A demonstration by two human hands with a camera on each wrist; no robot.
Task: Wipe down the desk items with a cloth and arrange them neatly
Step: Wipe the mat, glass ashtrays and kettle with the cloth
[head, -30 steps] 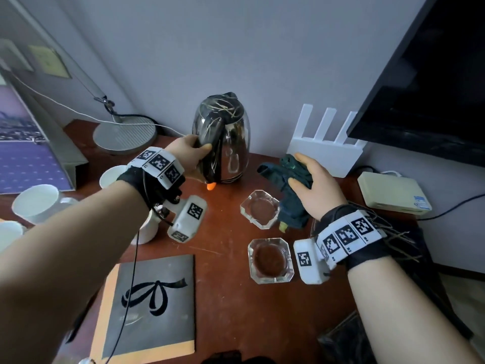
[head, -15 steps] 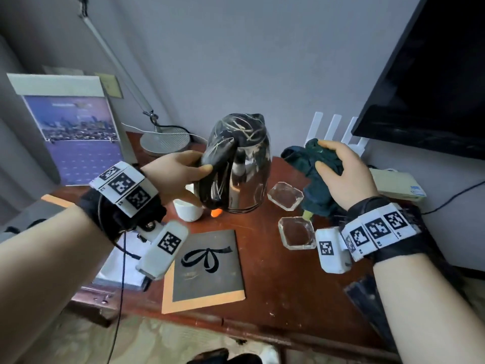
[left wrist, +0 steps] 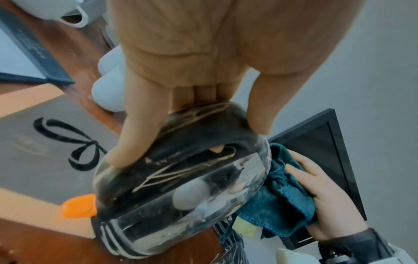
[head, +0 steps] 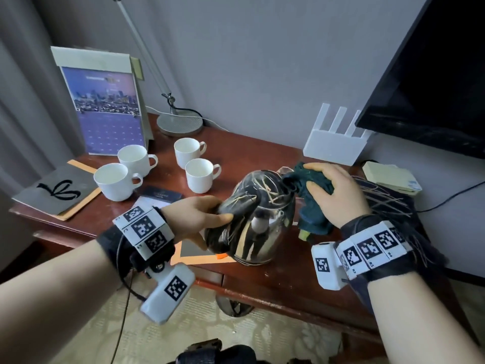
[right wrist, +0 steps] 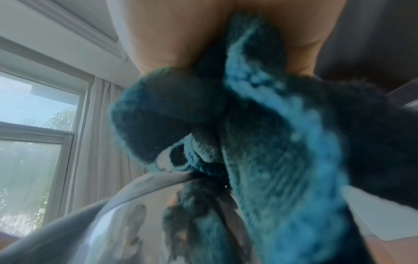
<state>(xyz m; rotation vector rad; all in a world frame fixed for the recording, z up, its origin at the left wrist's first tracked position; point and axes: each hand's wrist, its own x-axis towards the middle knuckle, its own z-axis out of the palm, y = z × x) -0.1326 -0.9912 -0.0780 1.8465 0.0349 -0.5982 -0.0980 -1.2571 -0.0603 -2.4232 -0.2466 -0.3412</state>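
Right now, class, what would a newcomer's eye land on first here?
The shiny kettle at the desk's front edge, its dark handle in the left hand's grip. Beside it, the right hand presses a teal cloth to its side. Behind, four white cups stand clustered.

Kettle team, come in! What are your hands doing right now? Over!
Left hand grips the kettle by its handle. Right hand presses the teal cloth against the kettle's side. Four white cups sit behind, apart from the kettle.
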